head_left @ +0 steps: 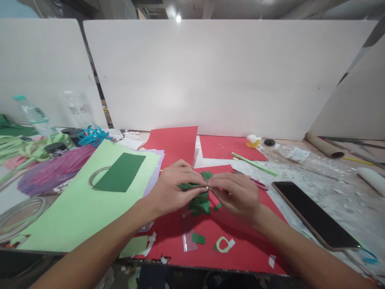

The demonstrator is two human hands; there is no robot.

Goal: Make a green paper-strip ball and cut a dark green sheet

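Note:
My left hand [174,186] is closed on a folded strip of dark green paper [187,186], pinched between thumb and fingers. My right hand [237,194] meets it at the fingertips, its thumb and forefinger pressed together on a tiny whitish bit too small to name. More dark green paper pieces [201,206] lie just below the fingers on a red paper sheet [246,249]. Nearby on the red sheet are a small green paper rectangle [198,239], a pale green paper ring [222,245] and a clear plastic strip [188,233]. Scissors with a pink handle [259,184] lie partly behind my right hand.
A phone [313,212] lies to the right. On the left, a dark green sheet [124,172] rests on light green paper [75,216] beside a purple plastic bag [57,170]. Green stems [255,164], red sheets [173,144] and a cardboard tube [325,145] lie before a white partition [225,76].

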